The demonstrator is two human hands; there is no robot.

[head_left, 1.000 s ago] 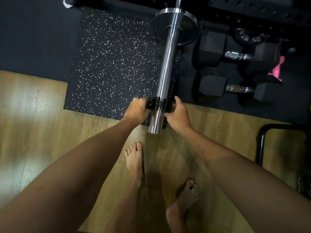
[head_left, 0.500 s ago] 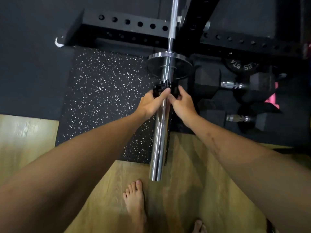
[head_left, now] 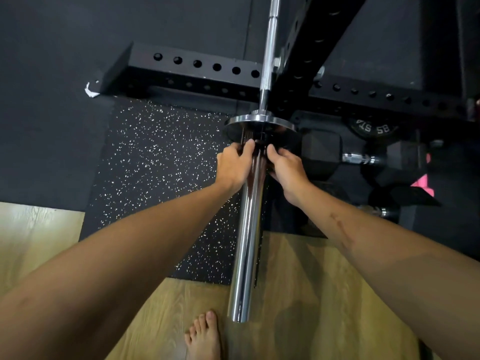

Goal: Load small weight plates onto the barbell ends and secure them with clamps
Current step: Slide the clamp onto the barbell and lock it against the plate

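Note:
A chrome barbell sleeve (head_left: 246, 242) runs from the rack toward me, its free end above the wooden floor. A small chrome weight plate (head_left: 259, 122) sits at the sleeve's inner end. Just in front of the plate a black clamp (head_left: 259, 145) wraps the sleeve, mostly hidden by my fingers. My left hand (head_left: 232, 166) grips the clamp from the left and my right hand (head_left: 285, 168) grips it from the right. The clamp is close against the plate; whether they touch I cannot tell.
A black perforated rack frame (head_left: 197, 71) crosses behind the plate. Black hex dumbbells (head_left: 322, 154) and a black weight plate (head_left: 371, 128) lie on the mat at right, with something pink (head_left: 422, 183) beside them. A speckled rubber mat (head_left: 161, 165) lies under the bar. My bare foot (head_left: 204, 336) stands on the wood.
Both hands have slid the clamp along the sleeve from near its free end up to the chrome plate. The camera has moved forward with them.

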